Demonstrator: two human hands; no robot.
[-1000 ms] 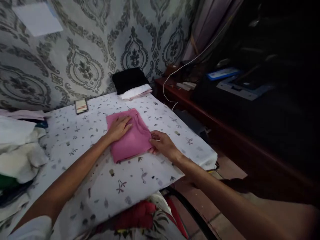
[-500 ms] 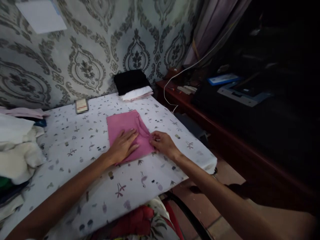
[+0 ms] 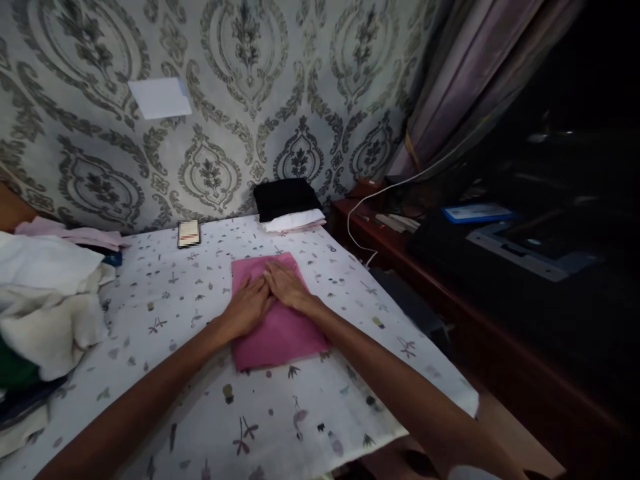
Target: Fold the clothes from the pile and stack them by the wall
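Observation:
A folded pink cloth (image 3: 283,337) lies flat on a table with a white patterned cover (image 3: 195,387). My left hand (image 3: 249,305) rests palm down on the cloth's left part, fingers stretched out. Beside it my right hand (image 3: 287,285) lies flat on the upper middle of the cloth, its fingertips touching or slightly overlapping those of the left. Neither hand grips anything. Beneath the hands, the middle of the cloth is hidden.
At the far edge, a folded black cloth (image 3: 287,198) lies on folded white cloth (image 3: 295,221). A phone-like object (image 3: 189,233) sits near the wall. Piled clothes (image 3: 50,300) fill the left side. A white cable (image 3: 350,227) hangs over the dark red furniture (image 3: 425,260) at right.
My right hand has let go of the cloth's right edge and moved left onto its top, beside my left hand. The raised right fold now lies flat. The camera view has shifted.

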